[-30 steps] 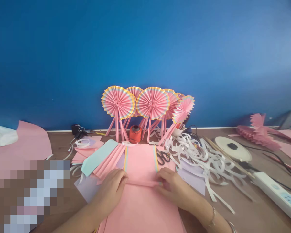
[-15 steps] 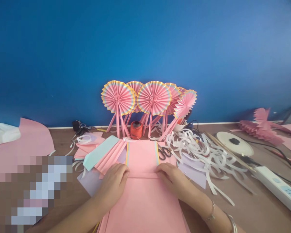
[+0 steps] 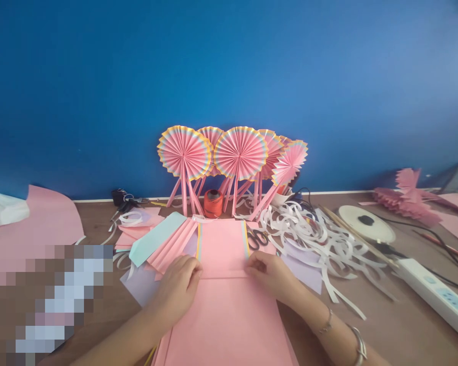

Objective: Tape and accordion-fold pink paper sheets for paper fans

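A large pink paper sheet (image 3: 223, 315) lies on the table in front of me, with coloured stripes along its far side edges. A fold runs across it between my hands. My left hand (image 3: 177, 282) pinches the fold at the sheet's left edge, fingers closed on the paper. At the right edge, my right hand (image 3: 269, 274) pinches the same fold. Just left of the sheet lies a pleated pink strip (image 3: 171, 249) under a pale green paper (image 3: 156, 244).
Several pink paper fans on sticks (image 3: 236, 155) lean on the blue wall behind an orange spool (image 3: 212, 202). Scissors (image 3: 257, 239), curled white paper strips (image 3: 313, 239), a tape roll (image 3: 366, 223) and a white power strip (image 3: 438, 297) lie to the right. More pink paper (image 3: 41, 223) lies left.
Both hands have slid forward along the sheet, pressing a new fold a little farther from me. The view has tilted slightly.
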`<state>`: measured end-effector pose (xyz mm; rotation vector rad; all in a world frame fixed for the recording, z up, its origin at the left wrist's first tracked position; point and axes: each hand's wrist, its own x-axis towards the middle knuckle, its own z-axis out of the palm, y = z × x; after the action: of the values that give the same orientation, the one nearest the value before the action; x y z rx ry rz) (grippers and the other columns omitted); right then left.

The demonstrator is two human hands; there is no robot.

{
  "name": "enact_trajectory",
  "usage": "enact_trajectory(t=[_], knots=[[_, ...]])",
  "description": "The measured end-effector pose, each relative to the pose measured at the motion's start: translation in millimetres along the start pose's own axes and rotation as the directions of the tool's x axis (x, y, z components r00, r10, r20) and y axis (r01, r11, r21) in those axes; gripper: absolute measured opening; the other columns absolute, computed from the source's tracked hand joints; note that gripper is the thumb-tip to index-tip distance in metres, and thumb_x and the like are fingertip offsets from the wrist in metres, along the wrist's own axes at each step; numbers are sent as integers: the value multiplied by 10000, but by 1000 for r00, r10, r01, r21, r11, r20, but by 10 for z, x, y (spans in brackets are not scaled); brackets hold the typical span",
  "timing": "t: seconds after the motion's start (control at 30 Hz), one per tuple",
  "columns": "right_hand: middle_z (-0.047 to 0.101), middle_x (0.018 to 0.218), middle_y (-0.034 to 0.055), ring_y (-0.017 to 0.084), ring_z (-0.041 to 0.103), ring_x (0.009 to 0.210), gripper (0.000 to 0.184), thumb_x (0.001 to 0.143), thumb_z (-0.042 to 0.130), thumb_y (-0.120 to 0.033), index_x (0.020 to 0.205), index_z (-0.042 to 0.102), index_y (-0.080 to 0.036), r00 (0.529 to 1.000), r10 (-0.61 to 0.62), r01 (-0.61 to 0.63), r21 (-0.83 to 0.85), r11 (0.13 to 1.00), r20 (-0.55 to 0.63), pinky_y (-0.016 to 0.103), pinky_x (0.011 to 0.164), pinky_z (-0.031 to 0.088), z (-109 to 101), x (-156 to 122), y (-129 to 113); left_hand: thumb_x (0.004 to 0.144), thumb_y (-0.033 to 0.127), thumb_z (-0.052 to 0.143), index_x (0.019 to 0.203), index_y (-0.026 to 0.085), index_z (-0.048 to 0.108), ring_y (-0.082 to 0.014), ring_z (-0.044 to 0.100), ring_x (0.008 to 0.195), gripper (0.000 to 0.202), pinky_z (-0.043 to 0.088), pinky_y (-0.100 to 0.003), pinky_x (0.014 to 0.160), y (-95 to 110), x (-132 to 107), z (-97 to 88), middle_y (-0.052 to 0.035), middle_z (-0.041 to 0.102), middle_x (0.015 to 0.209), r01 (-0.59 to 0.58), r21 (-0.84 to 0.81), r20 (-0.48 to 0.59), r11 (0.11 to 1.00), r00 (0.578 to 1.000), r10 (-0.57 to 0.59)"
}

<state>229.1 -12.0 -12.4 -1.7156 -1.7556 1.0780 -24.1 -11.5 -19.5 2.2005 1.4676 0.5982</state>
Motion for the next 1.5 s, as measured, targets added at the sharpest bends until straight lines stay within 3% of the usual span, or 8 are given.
enact_trajectory(t=[0.57,0.77,0.9,1.0,1.13,1.27,1.37,1.5], knots=[[583,627,-22,118,497,562,95,725,497,-154,723,584,-190,999,-44,44,-68,997,0,221,525,366,19,-6,-4,853,138,393,755,211,520,-210,565,780,176,450,-341,686,8,19,-12,-22,583,775,5,29,43,1000,999,-6],[592,649,-17,122,504,574,133,746,469,-119,733,580,-192,995,-104,101,-192,976,-7,229,548,377,29,-33,-25,873,122,376,777,207,510,-203,557,779,185,441,-333,683,14,22,-21,-16,580,783,-18,90,60,996,998,12],[600,719,9,151,528,651,146,786,459,-107,769,578,-190,984,-178,161,-370,915,-10,258,606,387,27,-65,-45,894,105,389,850,192,560,-219,549,819,197,431,-363,723,69,7,-29,-32,585,816,-98,238,81,966,993,81],[600,804,46,189,533,750,140,813,475,-111,851,589,-183,960,-278,228,-515,826,-22,289,654,385,32,-88,-55,848,14,414,1003,214,599,-240,542,893,313,420,-378,742,112,-20,-3,-54,594,921,-182,406,83,896,983,162],[566,902,67,204,488,806,395,778,453,6,1074,595,-213,859,-506,431,-645,631,80,308,686,351,82,-110,-67,804,-35,471,1216,322,532,-247,503,1045,549,404,-366,795,135,-35,63,-72,553,1159,-358,510,111,782,929,353],[554,900,62,194,454,800,458,754,447,53,1051,632,-242,771,-600,576,-636,514,214,306,677,309,138,-112,-64,842,79,545,1194,321,559,-252,485,1062,427,380,-373,823,140,-10,84,-65,553,1187,-440,529,133,726,887,442],[571,893,63,193,448,798,397,754,472,33,970,669,-236,769,-604,572,-644,508,206,314,666,280,116,-114,-61,852,108,554,1131,280,596,-242,476,1053,331,360,-367,834,132,10,44,-59,561,1174,-468,523,153,712,874,462],[597,879,56,190,457,813,309,716,514,3,850,686,-216,816,-548,519,-651,553,185,326,673,263,0,-149,-81,831,76,563,968,214,642,-233,484,974,210,343,-347,760,54,5,-33,-49,599,1019,-473,498,167,727,875,455]])
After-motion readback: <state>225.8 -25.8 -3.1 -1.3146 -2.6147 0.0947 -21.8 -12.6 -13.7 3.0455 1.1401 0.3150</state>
